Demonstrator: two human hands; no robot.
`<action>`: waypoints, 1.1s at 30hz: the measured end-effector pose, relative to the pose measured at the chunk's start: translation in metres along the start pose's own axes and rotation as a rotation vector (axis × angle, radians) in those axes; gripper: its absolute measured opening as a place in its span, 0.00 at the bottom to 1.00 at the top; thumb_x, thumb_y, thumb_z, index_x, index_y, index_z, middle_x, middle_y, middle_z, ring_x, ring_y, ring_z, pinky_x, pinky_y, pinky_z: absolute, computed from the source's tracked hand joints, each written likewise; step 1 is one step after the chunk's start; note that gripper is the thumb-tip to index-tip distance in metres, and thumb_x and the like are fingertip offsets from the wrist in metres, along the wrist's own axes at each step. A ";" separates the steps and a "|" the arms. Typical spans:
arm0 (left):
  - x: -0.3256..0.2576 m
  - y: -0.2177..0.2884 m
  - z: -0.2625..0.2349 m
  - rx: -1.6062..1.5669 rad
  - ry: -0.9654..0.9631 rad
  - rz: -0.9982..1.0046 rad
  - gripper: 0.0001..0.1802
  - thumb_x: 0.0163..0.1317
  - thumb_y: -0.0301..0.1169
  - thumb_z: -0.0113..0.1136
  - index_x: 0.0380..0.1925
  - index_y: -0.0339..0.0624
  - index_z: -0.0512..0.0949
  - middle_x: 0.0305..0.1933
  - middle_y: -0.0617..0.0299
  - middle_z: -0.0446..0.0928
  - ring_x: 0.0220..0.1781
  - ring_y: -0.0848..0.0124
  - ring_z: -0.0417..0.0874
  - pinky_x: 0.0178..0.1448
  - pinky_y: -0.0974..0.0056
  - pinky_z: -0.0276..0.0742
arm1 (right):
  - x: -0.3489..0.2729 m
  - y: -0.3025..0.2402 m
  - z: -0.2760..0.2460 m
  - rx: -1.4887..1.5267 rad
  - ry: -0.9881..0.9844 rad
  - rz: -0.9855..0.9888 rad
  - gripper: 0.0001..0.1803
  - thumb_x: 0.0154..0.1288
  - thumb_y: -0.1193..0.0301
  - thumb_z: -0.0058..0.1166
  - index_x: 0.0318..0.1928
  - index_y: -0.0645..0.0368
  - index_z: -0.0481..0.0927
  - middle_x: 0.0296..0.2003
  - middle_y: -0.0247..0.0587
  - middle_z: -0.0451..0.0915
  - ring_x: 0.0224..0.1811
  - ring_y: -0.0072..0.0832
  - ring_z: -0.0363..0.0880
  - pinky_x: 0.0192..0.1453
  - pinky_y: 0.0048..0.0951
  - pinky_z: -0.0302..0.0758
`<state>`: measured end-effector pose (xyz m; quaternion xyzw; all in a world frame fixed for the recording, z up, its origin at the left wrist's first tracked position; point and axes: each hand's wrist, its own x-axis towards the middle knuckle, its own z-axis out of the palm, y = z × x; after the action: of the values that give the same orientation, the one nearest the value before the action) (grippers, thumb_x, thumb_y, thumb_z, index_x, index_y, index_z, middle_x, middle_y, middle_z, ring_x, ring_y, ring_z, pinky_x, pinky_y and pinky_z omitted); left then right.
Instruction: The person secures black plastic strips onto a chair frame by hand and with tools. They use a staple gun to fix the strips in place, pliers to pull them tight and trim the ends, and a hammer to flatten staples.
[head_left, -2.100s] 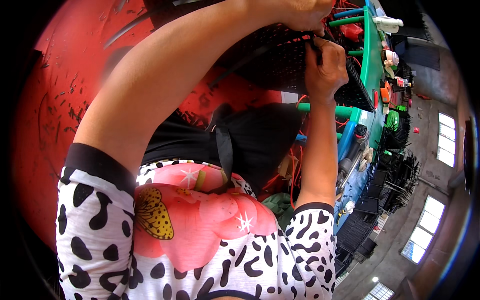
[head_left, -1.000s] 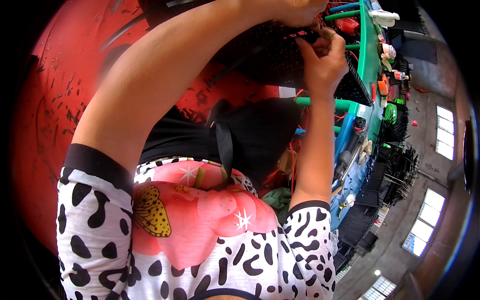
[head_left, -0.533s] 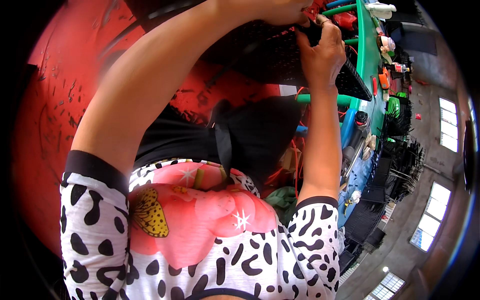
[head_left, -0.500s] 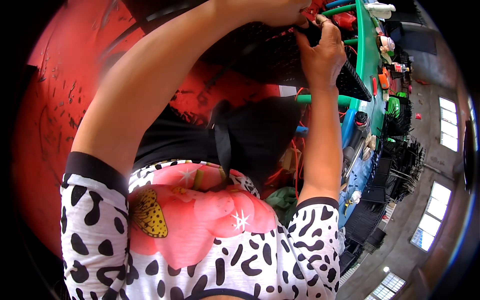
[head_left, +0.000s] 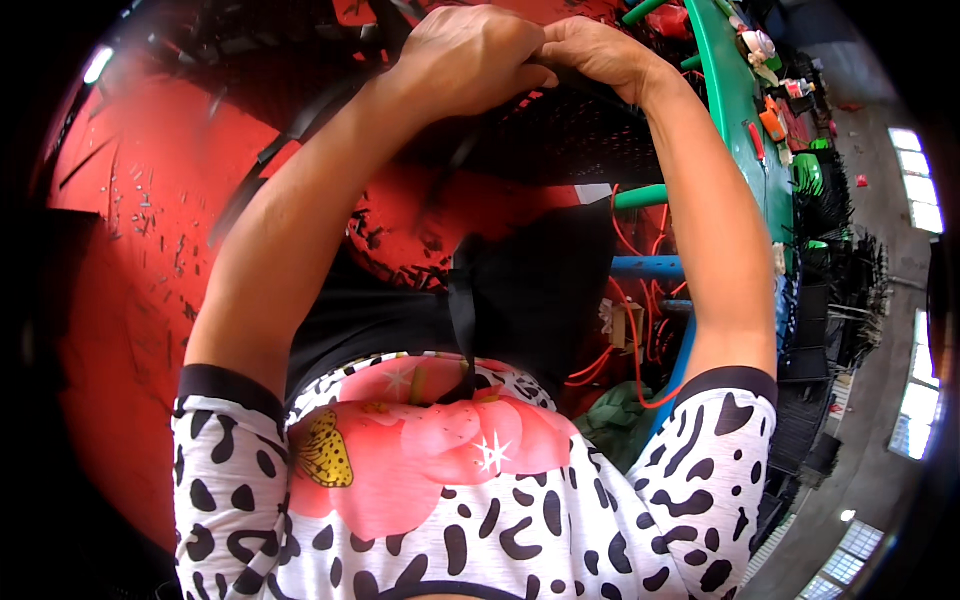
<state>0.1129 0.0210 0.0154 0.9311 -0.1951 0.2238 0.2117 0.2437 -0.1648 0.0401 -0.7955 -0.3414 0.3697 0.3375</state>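
a black perforated panel (head_left: pixel 600 140) is seen beneath and beside the hands, above the dark-clothed lap (head_left: pixel 550 260). the left hand (head_left: pixel 470 55) is curled and the right hand (head_left: pixel 605 60) is set against it, fingertips meeting; whether anything is pinched in either grip cannot be made out, since the contact is hidden. for fine fingertip work of this kind, the panel would best be steadied by one hand, tension kept even by the other, and both wrists held low so that the join is not masked. at the right, the green counter (head_left: pixel 735 95) is bordered closely by the right forearm (head_left: pixel 720 210), so outward swings should be kept short. below, a green bar (head_left: pixel 640 197), a blue bar (head_left: pixel 648 267) and looped red cords (head_left: pixel 650 330) could be snagged by a dropped elbow. more room is judged to be offered leftward, over the scrap-strewn red surface (head_left: pixel 130 300).
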 end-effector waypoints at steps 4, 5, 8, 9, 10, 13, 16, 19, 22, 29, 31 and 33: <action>-0.002 0.001 0.000 0.021 0.030 0.018 0.19 0.59 0.47 0.70 0.36 0.42 0.85 0.34 0.52 0.85 0.40 0.52 0.88 0.43 0.49 0.83 | 0.002 0.000 0.012 0.006 0.125 -0.076 0.11 0.68 0.68 0.57 0.42 0.61 0.87 0.35 0.32 0.87 0.37 0.19 0.83 0.45 0.27 0.79; -0.002 0.001 0.001 0.019 0.056 0.032 0.19 0.59 0.47 0.70 0.36 0.41 0.84 0.34 0.52 0.85 0.39 0.52 0.88 0.43 0.49 0.83 | 0.001 -0.002 0.014 0.017 0.161 -0.059 0.11 0.67 0.67 0.58 0.41 0.61 0.87 0.35 0.34 0.87 0.37 0.22 0.85 0.45 0.29 0.80; -0.003 -0.002 0.003 -0.010 0.084 0.056 0.19 0.59 0.46 0.71 0.37 0.41 0.84 0.35 0.52 0.85 0.40 0.52 0.87 0.44 0.50 0.83 | -0.005 -0.008 0.029 -0.385 0.546 -0.083 0.11 0.61 0.67 0.59 0.33 0.63 0.85 0.28 0.49 0.85 0.34 0.35 0.86 0.41 0.36 0.79; -0.004 -0.002 0.003 -0.020 0.095 0.068 0.18 0.59 0.45 0.71 0.38 0.41 0.84 0.36 0.52 0.85 0.40 0.52 0.87 0.45 0.50 0.83 | -0.006 -0.009 0.034 -0.405 0.605 -0.079 0.12 0.61 0.66 0.58 0.32 0.63 0.86 0.29 0.51 0.86 0.35 0.38 0.86 0.42 0.38 0.80; -0.006 -0.002 0.003 -0.030 0.107 0.080 0.18 0.58 0.44 0.71 0.39 0.42 0.85 0.36 0.52 0.85 0.41 0.52 0.87 0.45 0.50 0.83 | -0.007 -0.010 0.039 -0.425 0.663 -0.075 0.13 0.60 0.65 0.57 0.32 0.62 0.86 0.30 0.52 0.86 0.37 0.41 0.87 0.44 0.40 0.80; -0.010 -0.001 -0.003 -0.056 0.123 0.127 0.14 0.57 0.38 0.70 0.40 0.42 0.85 0.40 0.54 0.85 0.44 0.53 0.87 0.47 0.52 0.82 | -0.010 -0.012 0.048 -0.444 0.727 -0.095 0.15 0.60 0.64 0.53 0.31 0.62 0.86 0.30 0.53 0.86 0.38 0.47 0.87 0.46 0.43 0.82; -0.013 -0.002 -0.014 -0.090 0.034 0.133 0.12 0.56 0.34 0.68 0.35 0.39 0.82 0.37 0.51 0.83 0.43 0.50 0.86 0.47 0.50 0.81 | -0.011 -0.013 0.051 -0.446 0.736 -0.119 0.15 0.60 0.64 0.52 0.31 0.62 0.86 0.30 0.52 0.86 0.38 0.46 0.87 0.47 0.43 0.82; -0.012 -0.003 -0.021 -0.061 -0.031 0.127 0.09 0.55 0.31 0.65 0.34 0.37 0.81 0.35 0.48 0.80 0.42 0.48 0.84 0.46 0.49 0.81 | -0.012 -0.013 0.050 -0.444 0.750 -0.142 0.14 0.60 0.65 0.52 0.32 0.62 0.86 0.30 0.52 0.86 0.38 0.46 0.87 0.47 0.44 0.82; -0.011 -0.002 -0.023 -0.002 -0.023 0.168 0.11 0.56 0.32 0.66 0.36 0.38 0.80 0.35 0.49 0.79 0.40 0.47 0.83 0.45 0.49 0.80 | -0.011 -0.012 0.050 -0.443 0.769 -0.163 0.14 0.60 0.65 0.52 0.32 0.62 0.86 0.30 0.52 0.86 0.38 0.47 0.87 0.47 0.44 0.82; -0.017 -0.005 -0.016 0.090 0.022 0.174 0.12 0.57 0.34 0.66 0.37 0.38 0.78 0.34 0.50 0.77 0.39 0.47 0.82 0.42 0.50 0.79 | -0.005 -0.009 0.050 -0.510 0.822 -0.221 0.14 0.61 0.65 0.54 0.32 0.63 0.86 0.31 0.55 0.85 0.38 0.50 0.86 0.46 0.46 0.82; -0.015 -0.002 -0.010 0.117 0.202 0.255 0.11 0.58 0.32 0.66 0.37 0.40 0.78 0.32 0.53 0.76 0.35 0.50 0.80 0.39 0.51 0.78 | -0.004 -0.010 0.049 -0.547 0.828 -0.249 0.14 0.61 0.65 0.54 0.32 0.63 0.86 0.32 0.56 0.85 0.39 0.51 0.86 0.46 0.46 0.82; -0.015 0.006 -0.006 0.137 0.447 0.377 0.10 0.58 0.29 0.66 0.39 0.40 0.79 0.31 0.56 0.76 0.32 0.55 0.80 0.38 0.53 0.77 | -0.003 -0.011 0.047 -0.625 0.834 -0.281 0.14 0.61 0.65 0.54 0.32 0.64 0.86 0.33 0.57 0.85 0.40 0.51 0.86 0.46 0.46 0.82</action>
<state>0.0964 0.0231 0.0145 0.8183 -0.2973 0.4713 0.1408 0.1998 -0.1480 0.0265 -0.8839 -0.3754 -0.1455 0.2378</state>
